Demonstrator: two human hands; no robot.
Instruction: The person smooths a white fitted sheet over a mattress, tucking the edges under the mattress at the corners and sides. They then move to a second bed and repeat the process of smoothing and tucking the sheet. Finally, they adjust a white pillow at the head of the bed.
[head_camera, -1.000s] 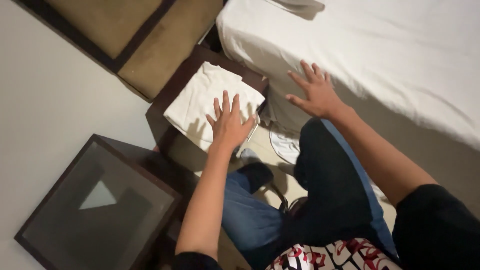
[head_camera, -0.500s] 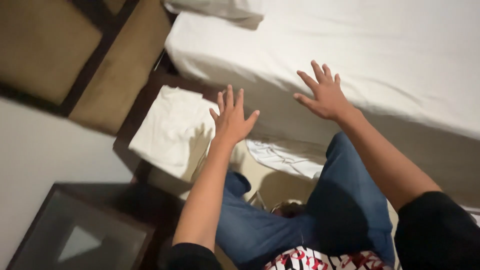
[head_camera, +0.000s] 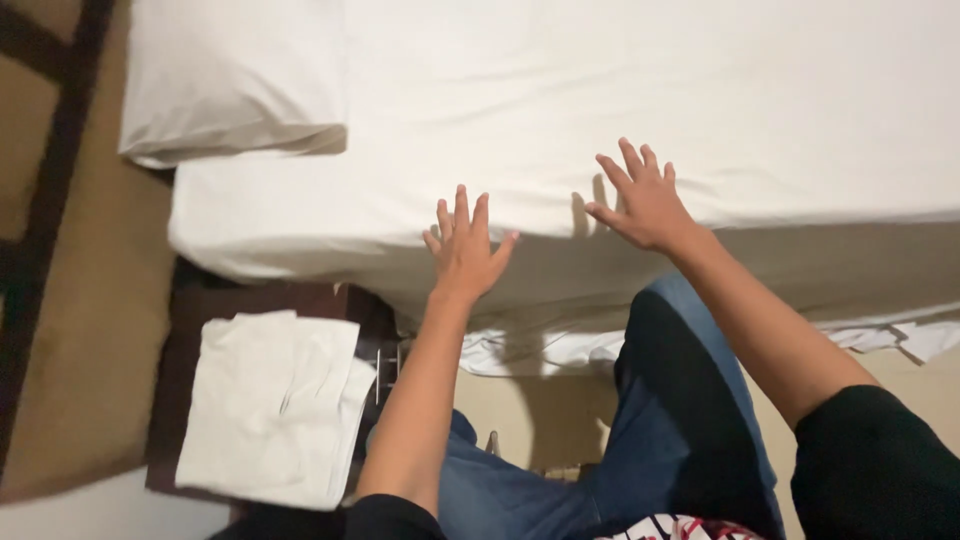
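Bedsheet (head_camera: 640, 90), white and smooth, lies stretched over the mattress and fills the upper part of the view; it looks mostly flat, with only faint creases near the edge where both hands reach. Judging by that, the top surface seems largely made, while the side is less finished: below the mattress edge a band of white fabric (head_camera: 560, 350) hangs loose and rumpled near the floor, so tucking or straightening there appears to be left.

Left hand (head_camera: 466, 250) is spread wide, fingers apart, gripping nothing, poised at the mattress edge; whether the palm presses the cloth cannot be told. Right hand (head_camera: 645, 200) is likewise splayed and empty, over the sheet just above the edge, casting a shadow on it.

1 pillow (head_camera: 230, 80) in a white case, soft and plump, sits at the upper left corner of the bed. Beside the bed, a dark wooden nightstand (head_camera: 175, 340) with a hard, square top carries a folded white cloth (head_camera: 275, 405), thick and slightly wrinkled. Tan carpet (head_camera: 95, 330) runs along the left. Blue jeans (head_camera: 690, 420) cover the person's legs.
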